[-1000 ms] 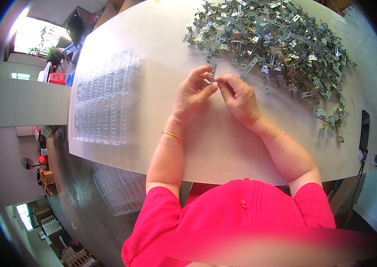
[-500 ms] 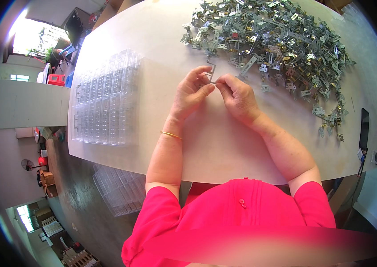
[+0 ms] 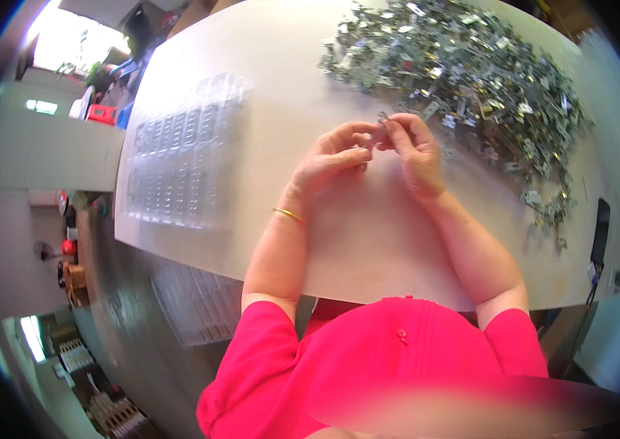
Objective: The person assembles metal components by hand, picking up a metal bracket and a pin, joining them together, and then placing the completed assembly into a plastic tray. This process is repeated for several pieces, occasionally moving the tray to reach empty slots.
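A small grey metal bracket sits between the fingertips of both hands, over the middle of the white table. My left hand has its fingers curled round the lower part of it, with the thumb near my forefinger. My right hand pinches its upper end between thumb and fingers. Most of the bracket is covered by fingers, and the picture is slightly blurred. Beyond my hands, to the right, lies a big heap of loose metal brackets, silvery with some brass-coloured bits.
Clear plastic trays with moulded compartments lie on the table at left. More clear trays are below the table's left front edge. A dark flat object rests near the right edge. A red stool stands far left.
Both hands have shifted a little to the right with the bracket, which is now more hidden by the fingers. My right hand has turned more upright. The whole view has swung slightly.
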Demonstrator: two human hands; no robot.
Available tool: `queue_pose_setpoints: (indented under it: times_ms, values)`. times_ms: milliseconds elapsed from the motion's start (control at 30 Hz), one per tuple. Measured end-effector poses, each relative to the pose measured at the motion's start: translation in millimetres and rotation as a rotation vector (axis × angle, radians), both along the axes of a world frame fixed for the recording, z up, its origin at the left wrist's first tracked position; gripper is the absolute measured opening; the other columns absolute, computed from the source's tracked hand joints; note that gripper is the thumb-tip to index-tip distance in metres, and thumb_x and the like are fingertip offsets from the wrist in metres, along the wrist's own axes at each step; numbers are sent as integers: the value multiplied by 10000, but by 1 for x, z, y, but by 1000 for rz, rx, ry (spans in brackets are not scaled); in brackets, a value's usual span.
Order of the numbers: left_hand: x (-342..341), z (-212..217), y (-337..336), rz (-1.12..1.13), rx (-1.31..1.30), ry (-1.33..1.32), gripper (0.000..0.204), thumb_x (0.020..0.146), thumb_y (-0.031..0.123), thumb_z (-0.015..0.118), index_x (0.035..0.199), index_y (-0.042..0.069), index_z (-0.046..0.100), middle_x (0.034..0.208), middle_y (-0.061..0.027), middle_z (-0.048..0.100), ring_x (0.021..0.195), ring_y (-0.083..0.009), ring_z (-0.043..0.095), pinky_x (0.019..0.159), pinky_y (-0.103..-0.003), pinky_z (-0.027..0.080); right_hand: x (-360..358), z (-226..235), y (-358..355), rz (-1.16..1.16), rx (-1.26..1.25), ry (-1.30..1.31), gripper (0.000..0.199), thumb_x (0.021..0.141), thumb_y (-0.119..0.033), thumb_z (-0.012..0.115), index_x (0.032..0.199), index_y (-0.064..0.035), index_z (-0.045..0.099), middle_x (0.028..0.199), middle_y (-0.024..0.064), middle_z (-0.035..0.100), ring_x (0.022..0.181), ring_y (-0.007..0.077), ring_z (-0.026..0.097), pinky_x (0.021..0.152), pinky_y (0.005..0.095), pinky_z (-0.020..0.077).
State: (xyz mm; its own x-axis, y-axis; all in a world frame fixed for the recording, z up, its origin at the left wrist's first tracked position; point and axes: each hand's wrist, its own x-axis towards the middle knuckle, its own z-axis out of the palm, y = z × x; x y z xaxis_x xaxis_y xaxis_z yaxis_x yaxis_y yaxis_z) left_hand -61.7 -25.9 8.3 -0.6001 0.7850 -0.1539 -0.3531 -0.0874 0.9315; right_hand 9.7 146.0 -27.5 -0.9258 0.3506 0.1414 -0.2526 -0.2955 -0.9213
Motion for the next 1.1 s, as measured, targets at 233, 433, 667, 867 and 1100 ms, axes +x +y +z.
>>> queue_pose_setpoints:
  times_ms: [233, 433, 667, 867, 1100]
  values:
    - [8, -16, 12, 257, -91, 432, 275, 871, 97, 727, 1104, 11, 608, 907, -33, 627, 836, -134, 634, 735, -284, 534, 3, 0, 0, -77, -21, -22, 116, 1013, -113, 573, 1078, -28, 617, 1003, 64, 682, 882, 133, 671, 826, 296, 585]
    - [9, -15, 13, 455, -249, 1140, 152, 802, 78, 746, 912, 40, 648, 835, -102, 642, 751, -221, 642, 663, -326, 524, 1, -4, -1, -68, 10, -3, 117, 1022, -112, 555, 1087, -29, 606, 1023, 56, 662, 919, 126, 660, 854, 301, 587]
    - [6, -14, 14, 636, -255, 1168, 128, 843, 66, 719, 944, 17, 658, 821, -114, 669, 725, -249, 668, 664, -334, 533, 3, -2, 0, -106, 68, -23, 151, 1026, -133, 554, 1129, -35, 604, 1097, 46, 632, 972, 131, 641, 767, 284, 563]
    - [-4, 41, -10, 870, -203, 877, 146, 881, 99, 729, 979, -7, 705, 844, -93, 730, 779, -136, 679, 690, -284, 531, 3, -11, 4, -45, 207, -15, 116, 1027, -144, 555, 1089, -66, 616, 964, 16, 635, 762, 86, 608, 663, 238, 520]
    - [-53, 86, -146, 1156, -549, 1129, 115, 910, 99, 698, 993, 28, 734, 813, -52, 727, 738, -93, 657, 660, -254, 527, 7, -3, -2, 30, 239, -66, 101, 1028, -163, 561, 1060, -86, 617, 872, -8, 614, 705, 52, 553, 630, 203, 469]
